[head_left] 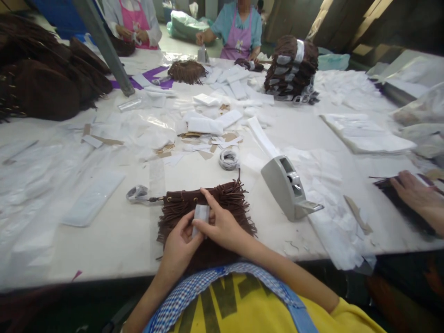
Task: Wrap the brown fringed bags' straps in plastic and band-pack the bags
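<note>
A dark brown fringed bag (176,210) lies flat at the table's near edge, with eyelets along its top. Over it, my left hand (182,236) and my right hand (220,222) meet around a small piece wrapped in whitish, see-through material (201,213); what is inside it I cannot make out. Both hands are closed on this piece, the right thumb across its lower part and the right index finger stretched toward the bag's top edge. A wrapped ring-shaped end (137,194) is joined to the bag's left side by a cord.
A grey tape dispenser (286,189) stands at right, beside a wrapped coil (228,159). White paper packets (206,125) and scraps cover the middle. Brown bags (45,88) are heaped at left, a bundled stack (291,67) behind. A co-worker's hand (416,192) works at right; two people stand opposite.
</note>
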